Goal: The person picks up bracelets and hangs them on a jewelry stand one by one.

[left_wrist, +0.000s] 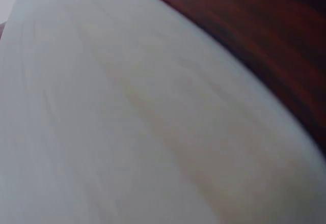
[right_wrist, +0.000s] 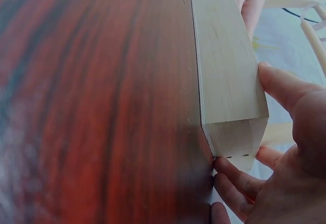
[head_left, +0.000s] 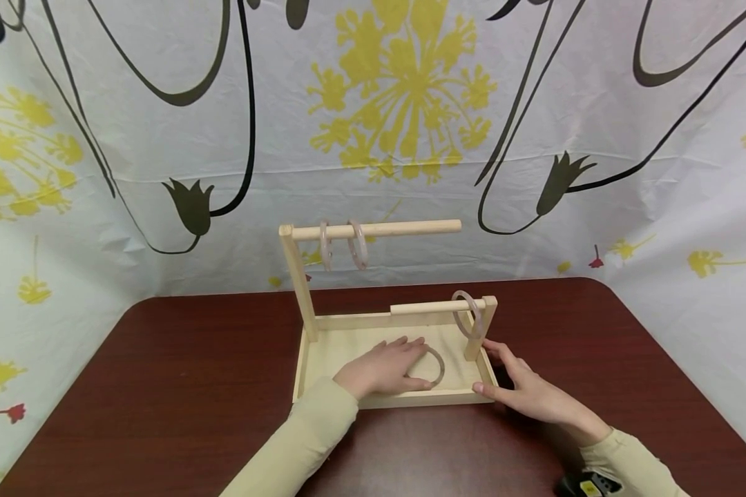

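Observation:
A pale wooden display stand has a shallow tray [head_left: 348, 338] as its base and two posts, each with a horizontal bar. Over the tray floor lies my left hand [head_left: 385, 369], fingers stretched out. Its fingertips and thumb reach the edges of a bangle [head_left: 441, 366] lying flat there, partly covered by the hand. At the tray's right front corner my right hand [head_left: 531, 393] holds the frame. In the right wrist view, its thumb [right_wrist: 285, 84] sits on the rim and its other fingers touch the end wall. The left wrist view shows mostly sleeve [left_wrist: 102, 132].
Two bangles [head_left: 358, 245] hang on the upper bar [head_left: 410, 228]. Another bangle [head_left: 466, 314] hangs on the lower bar [head_left: 432, 307] near the short right post [head_left: 481, 331]. The stand rests on a dark red wooden table [head_left: 193, 386], with a patterned cloth [head_left: 273, 138] behind.

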The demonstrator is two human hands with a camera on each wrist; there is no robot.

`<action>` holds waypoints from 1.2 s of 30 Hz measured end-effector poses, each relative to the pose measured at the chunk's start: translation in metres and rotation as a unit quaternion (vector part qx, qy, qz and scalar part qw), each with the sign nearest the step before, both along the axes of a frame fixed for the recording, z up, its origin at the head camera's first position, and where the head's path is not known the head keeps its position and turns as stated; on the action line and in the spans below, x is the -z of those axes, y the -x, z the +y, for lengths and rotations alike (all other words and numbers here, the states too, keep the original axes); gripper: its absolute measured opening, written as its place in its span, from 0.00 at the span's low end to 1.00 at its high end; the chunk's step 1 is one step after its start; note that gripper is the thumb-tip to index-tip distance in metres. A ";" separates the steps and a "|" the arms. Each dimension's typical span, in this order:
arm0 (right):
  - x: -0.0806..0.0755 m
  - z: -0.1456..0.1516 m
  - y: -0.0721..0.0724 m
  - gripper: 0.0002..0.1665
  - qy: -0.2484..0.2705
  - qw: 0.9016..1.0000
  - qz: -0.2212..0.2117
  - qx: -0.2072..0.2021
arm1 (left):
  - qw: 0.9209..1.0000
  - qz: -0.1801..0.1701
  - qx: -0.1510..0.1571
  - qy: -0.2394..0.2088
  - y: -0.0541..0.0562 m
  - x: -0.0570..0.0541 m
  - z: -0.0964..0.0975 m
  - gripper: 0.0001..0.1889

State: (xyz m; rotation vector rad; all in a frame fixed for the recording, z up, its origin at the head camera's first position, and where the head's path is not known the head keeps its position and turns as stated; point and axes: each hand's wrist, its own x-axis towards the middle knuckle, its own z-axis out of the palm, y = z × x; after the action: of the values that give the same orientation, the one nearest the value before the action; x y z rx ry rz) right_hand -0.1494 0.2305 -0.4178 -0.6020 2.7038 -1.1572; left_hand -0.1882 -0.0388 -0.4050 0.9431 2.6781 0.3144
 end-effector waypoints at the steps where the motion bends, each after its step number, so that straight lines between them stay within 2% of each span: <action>1: 0.000 0.000 0.000 0.43 0.000 1.000 0.001 0.000 | 1.000 -0.004 -0.001 -0.004 0.000 0.000 -0.004 0.35; 11: -0.002 -0.001 0.000 0.43 -0.008 1.000 0.000 0.005 | 0.999 -0.016 -0.008 -0.038 0.000 -0.003 -0.034 0.33; 19: -0.002 -0.002 -0.001 0.43 -0.013 1.000 -0.003 0.008 | 0.997 -0.033 -0.024 -0.062 -0.002 -0.005 -0.054 0.31; 24: -0.002 -0.002 0.000 0.44 -0.010 1.000 -0.003 0.004 | 0.996 -0.046 -0.039 -0.060 -0.006 -0.009 -0.066 0.32; 36: 0.001 0.000 0.001 0.43 -0.002 1.000 0.005 -0.002 | 0.995 -0.054 -0.044 -0.074 -0.011 -0.010 -0.081 0.33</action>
State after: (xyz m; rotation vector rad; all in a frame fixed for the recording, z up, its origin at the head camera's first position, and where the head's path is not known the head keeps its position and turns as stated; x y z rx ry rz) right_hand -0.1501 0.2301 -0.4188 -0.6135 2.7120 -1.1509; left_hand -0.1771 -0.1198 -0.3951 0.8246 2.6311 0.5733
